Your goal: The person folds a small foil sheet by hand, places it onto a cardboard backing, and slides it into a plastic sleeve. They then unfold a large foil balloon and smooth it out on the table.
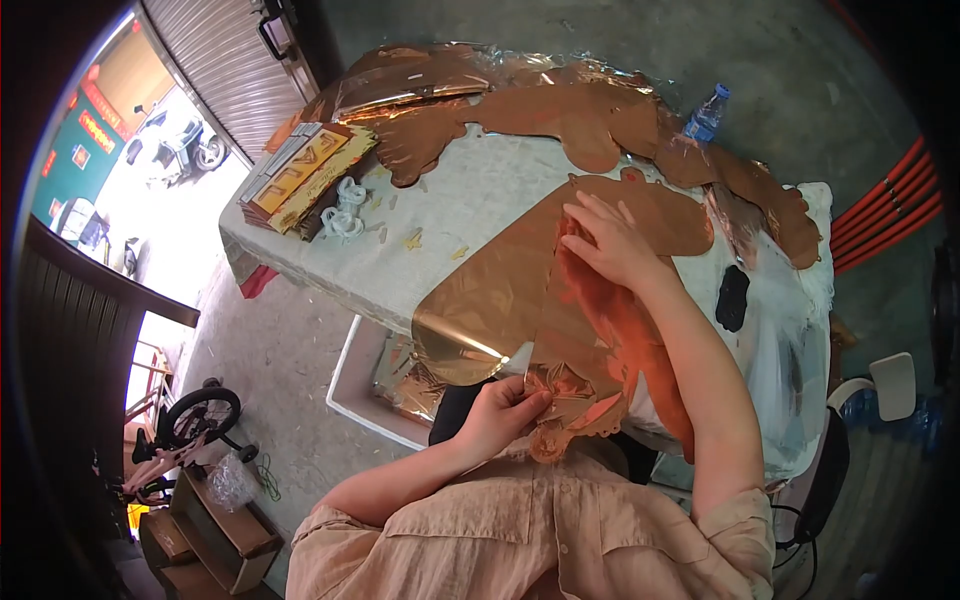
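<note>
A large brown and gold foil sheet (490,270) with rounded edges lies across the near part of the cloth-covered table (440,215). Its near end is crumpled and hangs over the table's front edge. My left hand (507,408) pinches that crumpled end between thumb and fingers, close to my shirt. Farther up the sheet, my right hand (607,240) lies on the foil with its fingers spread. An orange-red translucent part (610,300) of the foil runs under my right forearm. More brown foil shapes (560,115) lie along the table's far side.
Printed packets (305,185) and white string (345,212) lie at the table's left end. A water bottle (707,115) stands at the far right, and a black object (733,298) lies nearer. Below the table is a white box (345,375); a small bicycle (195,425) is at the left.
</note>
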{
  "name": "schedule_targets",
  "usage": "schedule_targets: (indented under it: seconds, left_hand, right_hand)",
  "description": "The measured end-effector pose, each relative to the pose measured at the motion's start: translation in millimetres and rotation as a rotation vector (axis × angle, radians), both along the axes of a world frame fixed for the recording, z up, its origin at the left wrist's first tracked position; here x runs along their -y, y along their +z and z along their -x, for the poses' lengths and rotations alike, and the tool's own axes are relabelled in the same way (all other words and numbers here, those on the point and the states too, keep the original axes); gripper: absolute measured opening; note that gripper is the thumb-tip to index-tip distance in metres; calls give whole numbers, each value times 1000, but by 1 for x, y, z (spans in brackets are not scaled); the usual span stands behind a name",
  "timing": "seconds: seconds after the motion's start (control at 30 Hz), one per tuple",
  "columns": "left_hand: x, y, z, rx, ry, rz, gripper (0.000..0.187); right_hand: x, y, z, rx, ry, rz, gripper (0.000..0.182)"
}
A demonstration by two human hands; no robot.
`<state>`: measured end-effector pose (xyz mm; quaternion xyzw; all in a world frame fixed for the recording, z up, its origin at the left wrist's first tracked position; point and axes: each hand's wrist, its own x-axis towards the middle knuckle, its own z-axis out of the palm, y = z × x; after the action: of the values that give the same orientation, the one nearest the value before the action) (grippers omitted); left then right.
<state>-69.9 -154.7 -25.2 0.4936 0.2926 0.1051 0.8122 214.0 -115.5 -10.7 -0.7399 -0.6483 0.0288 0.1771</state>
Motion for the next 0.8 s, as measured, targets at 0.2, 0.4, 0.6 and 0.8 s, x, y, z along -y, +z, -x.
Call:
schedule_targets:
  seconds: [0.2, 0.4, 0.6, 0.8]
  left_hand:
    - [0, -1, -1, -2, 7, -19, 19]
    - [-4, 5, -1, -26, -9, -120, 20]
    - [-6, -12, 4, -49, 1, -104, 18]
    - [-8, -8, 6, -22, -2, -89, 20]
  right_hand:
    - [-7, 6, 2, 96, 12, 126, 46]
    - [-1, 0, -2, 91, 15, 102, 49]
    - [4, -11, -7, 34, -26, 83, 58]
    - [6, -13, -8, 11, -15, 107, 60]
